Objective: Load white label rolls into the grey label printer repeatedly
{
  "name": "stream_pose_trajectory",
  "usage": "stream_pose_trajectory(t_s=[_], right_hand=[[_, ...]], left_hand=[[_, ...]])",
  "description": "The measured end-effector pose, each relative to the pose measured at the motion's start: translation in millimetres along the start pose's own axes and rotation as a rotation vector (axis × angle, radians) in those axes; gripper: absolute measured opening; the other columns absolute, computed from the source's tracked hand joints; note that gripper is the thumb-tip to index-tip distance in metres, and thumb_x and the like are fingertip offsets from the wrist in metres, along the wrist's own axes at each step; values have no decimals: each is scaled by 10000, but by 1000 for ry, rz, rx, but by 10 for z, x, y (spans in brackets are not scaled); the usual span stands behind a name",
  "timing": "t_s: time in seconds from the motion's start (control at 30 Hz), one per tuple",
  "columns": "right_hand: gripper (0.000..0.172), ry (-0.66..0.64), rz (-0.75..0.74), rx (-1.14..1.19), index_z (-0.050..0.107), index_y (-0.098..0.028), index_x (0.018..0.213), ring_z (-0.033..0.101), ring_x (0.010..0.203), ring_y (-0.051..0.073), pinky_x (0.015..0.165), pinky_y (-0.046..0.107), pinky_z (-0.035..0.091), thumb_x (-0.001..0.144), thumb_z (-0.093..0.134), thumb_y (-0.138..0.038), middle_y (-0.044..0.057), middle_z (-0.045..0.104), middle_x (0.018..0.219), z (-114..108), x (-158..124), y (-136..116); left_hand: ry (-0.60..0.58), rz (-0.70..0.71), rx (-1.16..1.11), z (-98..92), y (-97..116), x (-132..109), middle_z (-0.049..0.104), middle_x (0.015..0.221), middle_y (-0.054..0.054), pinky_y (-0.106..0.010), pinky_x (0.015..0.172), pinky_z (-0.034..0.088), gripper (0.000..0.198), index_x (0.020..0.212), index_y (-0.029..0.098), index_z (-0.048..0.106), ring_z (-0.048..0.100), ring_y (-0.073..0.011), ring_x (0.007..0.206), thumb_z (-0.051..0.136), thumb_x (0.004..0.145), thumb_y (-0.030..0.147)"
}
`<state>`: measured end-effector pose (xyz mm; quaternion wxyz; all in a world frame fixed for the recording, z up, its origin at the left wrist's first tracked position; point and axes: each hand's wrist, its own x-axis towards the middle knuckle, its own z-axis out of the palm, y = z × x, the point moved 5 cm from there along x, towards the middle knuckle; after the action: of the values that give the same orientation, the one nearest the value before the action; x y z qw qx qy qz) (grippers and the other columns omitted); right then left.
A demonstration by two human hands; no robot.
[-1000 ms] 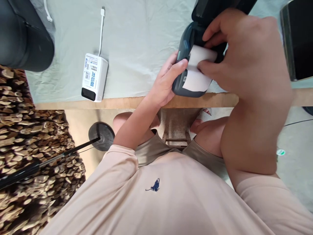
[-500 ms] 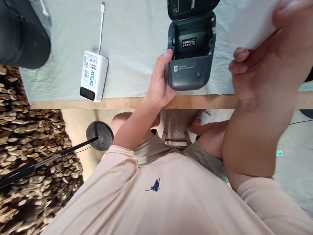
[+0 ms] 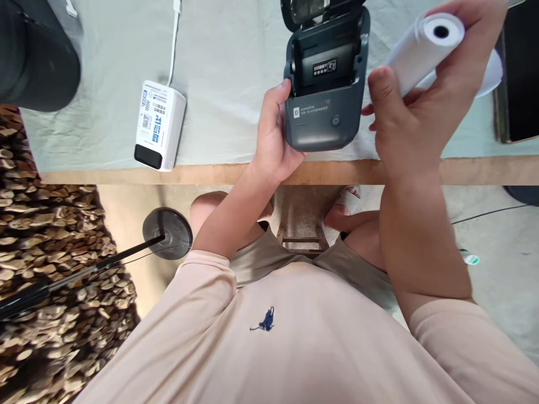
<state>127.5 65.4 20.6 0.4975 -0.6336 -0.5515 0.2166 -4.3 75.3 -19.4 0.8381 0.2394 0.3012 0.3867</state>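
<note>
My left hand (image 3: 275, 132) grips the left side of a dark portable label printer (image 3: 322, 120), its thumb near the front corner. The printer's lid stands raised at the far end, and its paper bay holds only a printed sticker on the inner wall. To the right of it, my right hand (image 3: 425, 106) is closed around a white paper roll (image 3: 415, 59). One end of the roll, with a dark core hole, faces up and toward me. A loose curl of white paper shows behind that hand.
On the cloth-covered table (image 3: 223, 67) a white power bank (image 3: 160, 126) with a cable lies at left. A dark rounded bag or case (image 3: 42, 56) stands at the far left. A black tablet-like device (image 3: 522, 73) lies at right. Below are a stand base (image 3: 167, 233) and stacked firewood (image 3: 63, 247).
My right hand has swung left and turned over, bringing the paper roll closer to the printer with its end in view. The left hand still holds the printer, slightly shifted.
</note>
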Motion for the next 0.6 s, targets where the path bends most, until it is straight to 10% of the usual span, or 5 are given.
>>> stream_pose_trajectory(t_s=[0.6], right_hand=[[422, -72, -27, -131, 324, -197, 1032, 425, 805, -29, 734, 130, 377, 619, 411, -201, -15, 430, 955, 11, -141, 73]], left_hand=[[-13, 51, -63, 48, 25, 11, 525, 848, -2, -201, 634, 453, 403, 869, 186, 480, 515, -110, 774, 371, 614, 479]])
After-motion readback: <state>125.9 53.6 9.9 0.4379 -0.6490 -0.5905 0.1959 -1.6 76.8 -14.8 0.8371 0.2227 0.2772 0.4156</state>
